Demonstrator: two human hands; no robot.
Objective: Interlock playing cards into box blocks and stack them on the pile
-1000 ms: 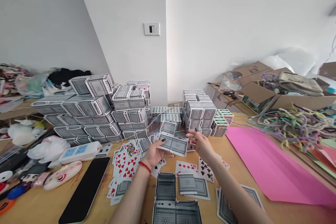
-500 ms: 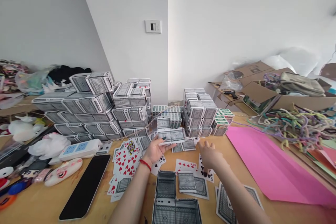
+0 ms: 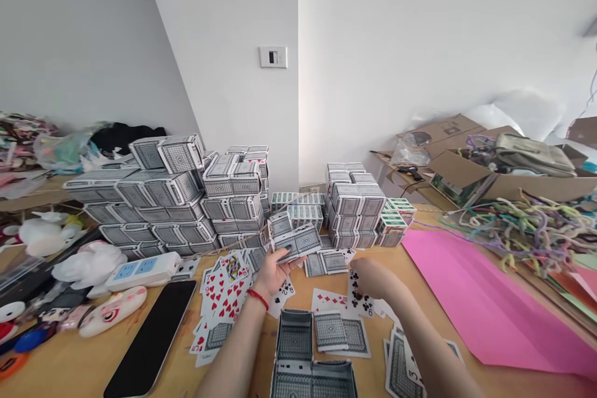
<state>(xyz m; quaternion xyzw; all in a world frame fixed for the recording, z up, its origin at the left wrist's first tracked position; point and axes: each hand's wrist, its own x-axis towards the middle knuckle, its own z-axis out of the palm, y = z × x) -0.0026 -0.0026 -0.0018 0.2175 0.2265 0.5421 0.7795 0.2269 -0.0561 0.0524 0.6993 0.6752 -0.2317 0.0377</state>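
The left hand [image 3: 276, 270] pinches an L-shaped card piece [image 3: 303, 242], middle of the scene. The right hand [image 3: 367, 277] is at the nine of clubs [image 3: 357, 300], nearer and right; I can't tell its grip. Looks like card-picking; next needs a gentle pinch.

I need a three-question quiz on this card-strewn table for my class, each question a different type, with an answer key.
1. True or false: the phone lies to the left of the pink paper.
2. Choose one. The left hand holds:
A) the phone
B) an L-shaped piece made of cards
C) the pink paper
3. Fill the gap: the red bracelet circles the person's ____ wrist.

Key: 1. True. 2. B. 3. Left.
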